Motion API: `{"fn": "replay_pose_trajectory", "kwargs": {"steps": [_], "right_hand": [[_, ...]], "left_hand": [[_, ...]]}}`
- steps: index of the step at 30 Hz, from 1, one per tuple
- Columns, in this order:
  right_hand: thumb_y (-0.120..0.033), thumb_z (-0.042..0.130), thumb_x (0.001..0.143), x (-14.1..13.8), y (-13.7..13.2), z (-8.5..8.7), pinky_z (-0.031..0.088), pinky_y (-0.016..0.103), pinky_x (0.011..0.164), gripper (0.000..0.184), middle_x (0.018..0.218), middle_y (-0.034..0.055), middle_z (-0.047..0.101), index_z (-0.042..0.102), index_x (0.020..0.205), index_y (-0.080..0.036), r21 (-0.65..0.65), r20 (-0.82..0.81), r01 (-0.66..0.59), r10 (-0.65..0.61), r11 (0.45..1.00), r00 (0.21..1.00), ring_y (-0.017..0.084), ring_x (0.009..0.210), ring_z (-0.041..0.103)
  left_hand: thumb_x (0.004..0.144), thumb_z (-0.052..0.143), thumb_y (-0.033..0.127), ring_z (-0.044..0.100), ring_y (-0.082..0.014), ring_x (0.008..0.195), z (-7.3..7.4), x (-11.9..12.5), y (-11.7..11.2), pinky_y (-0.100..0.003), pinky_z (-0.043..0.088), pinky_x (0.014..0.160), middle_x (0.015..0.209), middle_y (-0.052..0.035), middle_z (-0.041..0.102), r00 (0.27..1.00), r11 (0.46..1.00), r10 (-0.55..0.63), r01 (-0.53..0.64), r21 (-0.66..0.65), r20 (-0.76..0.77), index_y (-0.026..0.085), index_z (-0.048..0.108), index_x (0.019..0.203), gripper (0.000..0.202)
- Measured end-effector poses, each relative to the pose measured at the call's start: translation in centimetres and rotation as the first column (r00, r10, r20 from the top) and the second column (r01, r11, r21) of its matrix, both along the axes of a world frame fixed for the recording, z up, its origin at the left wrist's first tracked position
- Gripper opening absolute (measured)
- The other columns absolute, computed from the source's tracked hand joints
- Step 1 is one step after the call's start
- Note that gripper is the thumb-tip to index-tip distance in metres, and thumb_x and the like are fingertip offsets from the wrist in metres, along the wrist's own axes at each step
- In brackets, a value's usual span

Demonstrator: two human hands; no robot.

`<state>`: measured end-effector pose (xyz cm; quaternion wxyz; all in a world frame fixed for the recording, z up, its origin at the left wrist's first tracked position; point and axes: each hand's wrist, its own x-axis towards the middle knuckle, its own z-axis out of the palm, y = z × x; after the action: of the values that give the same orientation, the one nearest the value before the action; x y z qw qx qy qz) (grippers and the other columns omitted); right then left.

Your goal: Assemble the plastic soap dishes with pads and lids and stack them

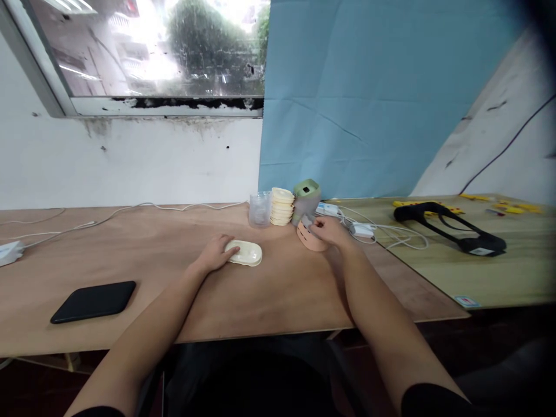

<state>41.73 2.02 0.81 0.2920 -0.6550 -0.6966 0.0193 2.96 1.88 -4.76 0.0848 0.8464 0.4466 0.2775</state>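
Head view, single: set above and behind left hand (215,253) and right hand (328,230), facing forward and down, fingers (229,249) moderately near, window (152,46) far beyond them.

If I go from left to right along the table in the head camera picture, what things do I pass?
White plug block → black flat pad → left hand → cream oval piece → clear cup → stack of cream discs → right hand holding a pink piece → white charger → black strap → yellow pieces.
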Motion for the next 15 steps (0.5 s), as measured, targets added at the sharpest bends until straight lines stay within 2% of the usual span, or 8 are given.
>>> {"fn": "replay_pose_trajectory", "kwargs": {"steps": [3, 5, 7, 10, 12, 15], "right_hand": [[-0.048, 0.053, 0.073, 1.0, 0.5, -0.5, 0.026, 0.025, 0.052, 0.035, 0.052, -0.0029, 0.047, 0.046, 0.053, -0.02, -0.02, 0.024, 0.015, -0.015, 1.0, 1.0, 0.013, 0.054, 0.044], [-0.057, 0.053, 0.074, 1.4, 0.7, -0.6, 0.026, 0.025, 0.052, 0.043, 0.052, -0.0023, 0.048, 0.047, 0.053, -0.02, 0.029, 0.042, 0.059, -0.061, 0.998, 0.997, 0.013, 0.054, 0.045], [-0.062, 0.054, 0.074, 1.4, 0.6, -0.4, 0.028, 0.026, 0.053, 0.046, 0.055, -0.0005, 0.053, 0.051, 0.056, -0.02, 0.138, 0.027, 0.117, -0.122, 0.983, 0.992, 0.015, 0.056, 0.048], [-0.059, 0.052, 0.079, 0.1, 0.1, 0.1, 0.035, 0.028, 0.06, 0.042, 0.066, 0.0038, 0.061, 0.058, 0.066, -0.02, 0.396, -0.019, 0.144, -0.149, 0.907, 0.989, 0.018, 0.066, 0.054], [-0.054, 0.051, 0.082, -1.7, -0.4, 0.2, 0.039, 0.029, 0.066, 0.039, 0.071, 0.0063, 0.063, 0.061, 0.071, -0.019, 0.516, -0.002, 0.077, -0.088, 0.853, 0.996, 0.019, 0.071, 0.056], [-0.049, 0.05, 0.085, -5.6, -1.3, -0.1, 0.043, 0.032, 0.071, 0.035, 0.074, 0.0074, 0.065, 0.064, 0.076, -0.019, 0.51, 0.083, -0.144, 0.118, 0.848, 0.99, 0.02, 0.075, 0.059]], "left_hand": [[0.088, 0.046, 0.053, 0.054, -0.0267, 0.112, 0.1, 0.1, -0.1, -0.04, 0.04, 0.101, 0.12, -0.0128, 0.06, 1.0, 1.0, 0.0, 0.0, -0.01, -0.002, 0.015, 0.059, 0.121, 0.052], [0.088, 0.045, 0.054, 0.054, -0.027, 0.113, 0.3, 0.1, -0.2, -0.04, 0.04, 0.101, 0.12, -0.013, 0.06, 1.0, 1.0, -0.002, 0.002, -0.018, -0.009, 0.014, 0.059, 0.121, 0.053], [0.088, 0.044, 0.055, 0.053, -0.0273, 0.114, 0.4, 0.1, -0.4, -0.041, 0.039, 0.101, 0.122, -0.013, 0.059, 1.0, 1.0, 0.001, -0.002, -0.03, -0.012, 0.014, 0.058, 0.123, 0.055], [0.081, 0.05, 0.063, 0.051, -0.0293, 0.119, 0.5, 0.1, -0.5, -0.042, 0.038, 0.103, 0.13, -0.0126, 0.055, 0.999, 0.997, 0.005, -0.007, -0.076, -0.032, 0.017, 0.054, 0.127, 0.066], [0.071, 0.058, 0.07, 0.048, -0.033, 0.123, 0.4, 0.2, -0.6, -0.045, 0.036, 0.104, 0.135, -0.0128, 0.052, 0.998, 0.994, -0.007, 0.0, -0.111, -0.069, 0.018, 0.051, 0.131, 0.08], [0.059, 0.065, 0.074, 0.044, -0.0372, 0.126, 0.3, 0.3, -0.7, -0.051, 0.034, 0.104, 0.137, -0.0135, 0.051, 0.994, 0.992, -0.029, 0.015, -0.126, -0.11, 0.019, 0.048, 0.135, 0.095]]}}
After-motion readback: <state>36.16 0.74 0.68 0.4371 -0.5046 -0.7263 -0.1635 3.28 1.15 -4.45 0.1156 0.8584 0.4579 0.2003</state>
